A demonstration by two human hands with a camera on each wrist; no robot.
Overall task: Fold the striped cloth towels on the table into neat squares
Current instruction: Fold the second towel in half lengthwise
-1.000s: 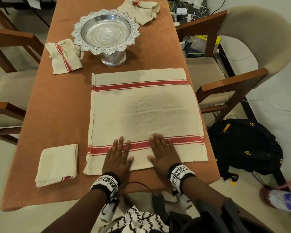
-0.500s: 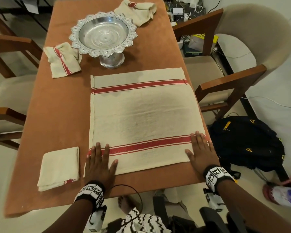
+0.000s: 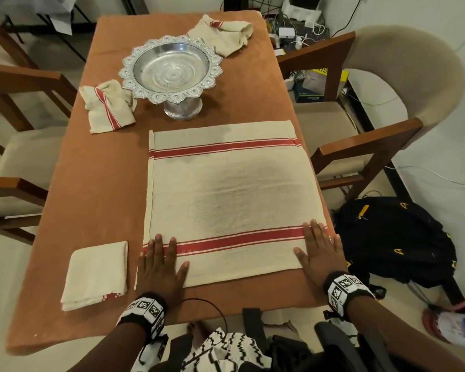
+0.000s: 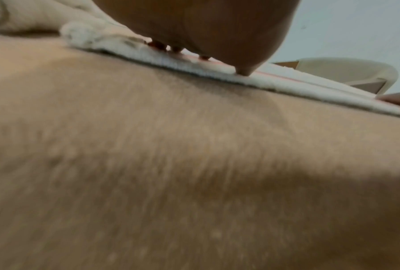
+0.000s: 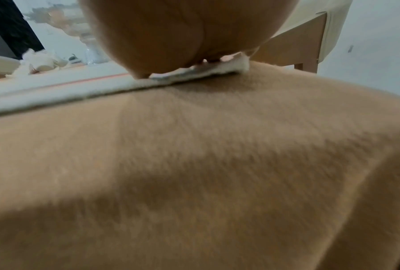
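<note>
A cream towel with two red stripes (image 3: 231,194) lies spread flat on the brown-covered table (image 3: 97,189). My left hand (image 3: 160,267) presses flat on its near left corner, fingers straight. My right hand (image 3: 320,253) lies flat on the near right corner. The left wrist view shows the towel's edge (image 4: 194,67) under my palm; in the right wrist view the towel's corner (image 5: 206,73) sits under my palm. A folded towel (image 3: 96,272) rests at the near left. Two crumpled striped towels lie further back, one at the left (image 3: 109,106), one at the far edge (image 3: 226,33).
A silver pedestal bowl (image 3: 172,73) stands behind the spread towel. Wooden chairs flank the table, one at the right (image 3: 360,146), one at the left (image 3: 19,84). A black backpack (image 3: 395,237) lies on the floor at the right, close to the table's edge.
Both hands slid apart along the towel's near edge, from the middle out to the left and right corners. The towel stayed flat.
</note>
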